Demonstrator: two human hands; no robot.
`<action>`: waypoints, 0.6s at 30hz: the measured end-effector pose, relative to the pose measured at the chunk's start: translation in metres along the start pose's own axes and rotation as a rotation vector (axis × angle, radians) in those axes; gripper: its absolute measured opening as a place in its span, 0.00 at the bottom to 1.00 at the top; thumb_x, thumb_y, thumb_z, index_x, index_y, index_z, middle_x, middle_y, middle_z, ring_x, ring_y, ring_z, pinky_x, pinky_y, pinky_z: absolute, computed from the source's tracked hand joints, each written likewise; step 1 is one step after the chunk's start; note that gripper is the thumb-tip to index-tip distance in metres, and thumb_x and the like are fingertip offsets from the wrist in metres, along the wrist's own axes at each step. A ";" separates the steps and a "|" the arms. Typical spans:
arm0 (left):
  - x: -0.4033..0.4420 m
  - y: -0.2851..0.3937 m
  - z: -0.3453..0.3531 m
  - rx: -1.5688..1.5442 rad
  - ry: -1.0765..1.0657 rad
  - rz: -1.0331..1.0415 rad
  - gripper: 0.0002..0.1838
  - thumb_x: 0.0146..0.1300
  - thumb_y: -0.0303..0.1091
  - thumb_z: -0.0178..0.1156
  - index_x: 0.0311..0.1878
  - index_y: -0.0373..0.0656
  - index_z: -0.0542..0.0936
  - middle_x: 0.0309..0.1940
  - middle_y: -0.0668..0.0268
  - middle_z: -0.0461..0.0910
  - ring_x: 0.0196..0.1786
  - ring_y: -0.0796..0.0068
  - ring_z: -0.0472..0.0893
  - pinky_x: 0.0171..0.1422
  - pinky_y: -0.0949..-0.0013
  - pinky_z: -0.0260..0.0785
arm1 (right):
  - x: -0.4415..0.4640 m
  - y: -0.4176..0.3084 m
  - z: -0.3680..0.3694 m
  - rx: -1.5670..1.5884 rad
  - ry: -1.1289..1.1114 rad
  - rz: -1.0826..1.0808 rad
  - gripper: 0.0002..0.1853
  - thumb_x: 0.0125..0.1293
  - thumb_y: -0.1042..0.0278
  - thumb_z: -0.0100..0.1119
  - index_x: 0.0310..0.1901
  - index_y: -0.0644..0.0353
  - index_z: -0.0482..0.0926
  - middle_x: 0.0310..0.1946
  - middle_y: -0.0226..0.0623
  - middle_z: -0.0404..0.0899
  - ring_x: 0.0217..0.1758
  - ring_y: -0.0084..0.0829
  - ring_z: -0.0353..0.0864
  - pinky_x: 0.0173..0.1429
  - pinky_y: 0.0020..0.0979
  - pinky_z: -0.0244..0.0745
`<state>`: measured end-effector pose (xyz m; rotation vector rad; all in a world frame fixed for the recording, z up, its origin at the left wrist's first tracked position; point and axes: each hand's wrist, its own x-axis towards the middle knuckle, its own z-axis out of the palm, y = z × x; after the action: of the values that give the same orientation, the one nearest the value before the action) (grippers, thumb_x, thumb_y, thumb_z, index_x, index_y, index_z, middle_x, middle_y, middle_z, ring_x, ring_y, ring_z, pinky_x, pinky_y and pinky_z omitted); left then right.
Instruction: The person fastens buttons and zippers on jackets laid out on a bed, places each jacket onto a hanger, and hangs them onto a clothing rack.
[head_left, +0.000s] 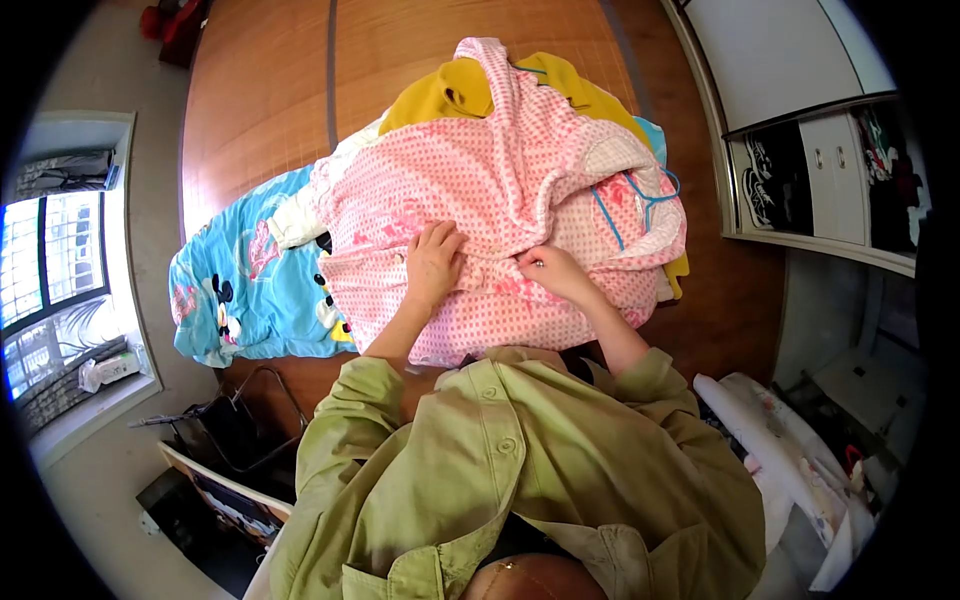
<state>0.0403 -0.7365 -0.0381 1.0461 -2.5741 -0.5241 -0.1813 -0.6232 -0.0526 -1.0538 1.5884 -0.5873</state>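
A pink checked garment (420, 170) with heart patterns lies spread before me, one sleeve stretched away from me. My left hand (435, 265) rests on its front, palm down with the fingers extended. To the right, my right hand (558, 274) is closed in a pinch on the garment's front edge; the fingertips are partly hidden. A blue hanger (652, 199) shows at the garment's right side, partly covered by cloth. Beneath and beyond the pink garment lie a mustard-yellow garment (425, 98) and a light blue cartoon-print cloth (255, 310). A white sleeve (295, 226) sticks out at the left.
Everything lies on a wide brown mat-like surface (260, 100). A window (60, 250) is at the left, with a black-framed chair (245, 420) below it. At the right stand an open-shelved wardrobe (835, 175) and a pile of pale cloth (790, 450).
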 end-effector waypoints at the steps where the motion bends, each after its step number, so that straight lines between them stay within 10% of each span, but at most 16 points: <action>1: 0.001 -0.002 -0.001 0.012 -0.009 0.020 0.14 0.50 0.31 0.60 0.43 0.44 0.78 0.49 0.60 0.77 0.53 0.57 0.74 0.58 0.59 0.65 | 0.004 -0.014 -0.001 -0.058 -0.006 0.035 0.16 0.58 0.58 0.61 0.41 0.63 0.81 0.39 0.43 0.82 0.41 0.34 0.82 0.46 0.35 0.73; 10: 0.007 0.040 -0.061 -0.323 -0.204 -0.459 0.11 0.57 0.30 0.58 0.44 0.40 0.79 0.32 0.55 0.79 0.36 0.58 0.80 0.38 0.63 0.71 | 0.035 -0.049 0.035 0.484 0.065 -0.138 0.13 0.62 0.64 0.61 0.41 0.67 0.76 0.32 0.34 0.79 0.33 0.21 0.74 0.37 0.27 0.71; 18: -0.016 0.028 -0.055 -0.285 -0.063 -0.161 0.09 0.54 0.32 0.61 0.39 0.45 0.82 0.28 0.59 0.77 0.33 0.57 0.79 0.37 0.58 0.72 | -0.005 -0.059 0.033 0.687 -0.107 -0.036 0.17 0.60 0.73 0.63 0.50 0.66 0.75 0.41 0.33 0.80 0.43 0.24 0.78 0.48 0.27 0.74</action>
<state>0.0571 -0.7183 0.0208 1.1537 -2.3848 -0.9471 -0.1306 -0.6424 -0.0119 -0.5805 1.1386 -0.9925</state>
